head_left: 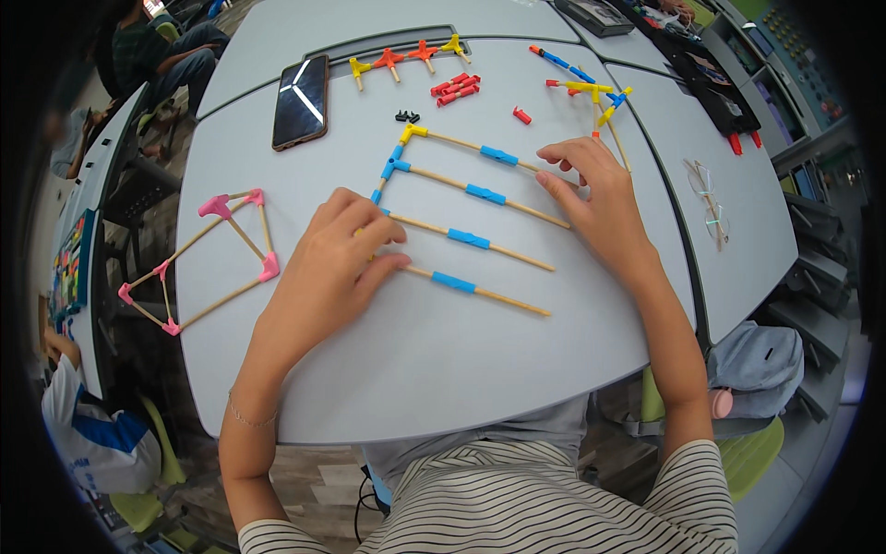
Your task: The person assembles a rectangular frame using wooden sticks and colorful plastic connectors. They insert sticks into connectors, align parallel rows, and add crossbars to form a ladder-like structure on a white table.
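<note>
the stick frame (466, 217) lies flat near the middle of the grey table (415, 369), a comb of four thin wooden sticks running side by side, each with a blue sleeve (469, 238) at about its midpoint, joined along their left ends by blue and yellow corner connectors (399, 157).

your left hand (328, 268) rests on the left ends of the two nearer sticks, fingers curled down over the joint there; its grip is half closed and pressing rather than lifting, and whether a connector sits under the fingertips cannot be told, since the hand covers that spot. your right hand (595, 198) lies flat and open on the right ends of the two farther sticks, fingers spread, holding them down against the table and clasping nothing.

this looks like the joining step at the left spine: the upper two sticks already meet connectors, while the lower two appear to be getting seated.

the next move calls for keeping the right hand steady so the sticks stay parallel, and pushing along each stick's length, not down on it, as they look thin enough to bow.

spare red connectors (456, 89) lie beyond the frame, a pink stick figure (217, 263) to the left, a phone (301, 100) farther back.
</note>
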